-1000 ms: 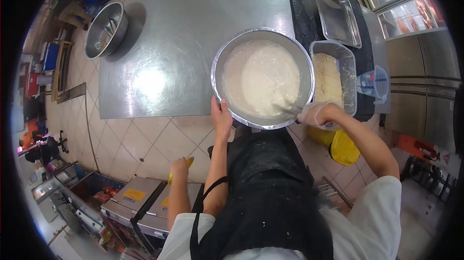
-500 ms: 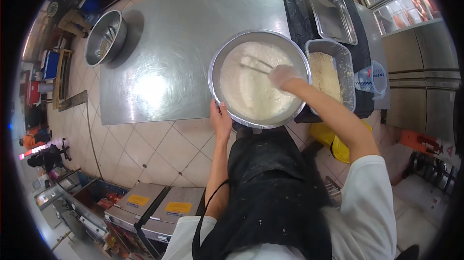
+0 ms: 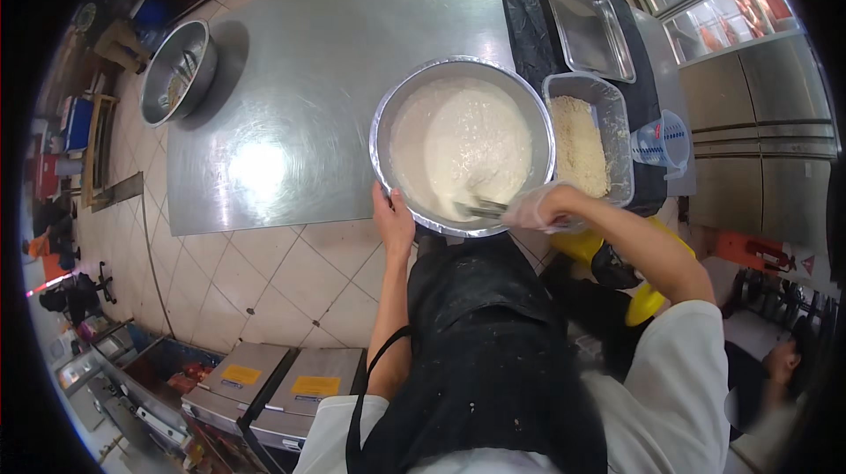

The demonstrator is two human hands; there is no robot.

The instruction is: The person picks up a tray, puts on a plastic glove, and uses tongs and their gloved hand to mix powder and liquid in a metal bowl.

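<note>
A large metal bowl (image 3: 381,122) of creamy white batter (image 3: 467,135) stands at the table's near edge. My left hand (image 3: 395,220) is closed on its near-left rim. In a clear plastic glove, my right hand (image 3: 539,208) grips metal tongs (image 3: 483,209) over the near-right rim. The tongs' far ends dip into the batter, where streaks and ripples spread around them. Just right of the bowl sits a grey plastic tub (image 3: 619,113) with pale crumbs (image 3: 577,144) in it.
A metal tray (image 3: 589,29) and a blue perforated basket (image 3: 661,144) flank the tub on black plastic sheeting. A smaller metal bowl (image 3: 201,77) with utensils stands at the table's (image 3: 291,95) left end. Another person (image 3: 767,377) is low at my right, near something yellow (image 3: 648,302).
My right hand has swept the tongs from the batter's middle toward the bowl's near-right rim. My left hand keeps its hold. A person has come into view at the lower right.
</note>
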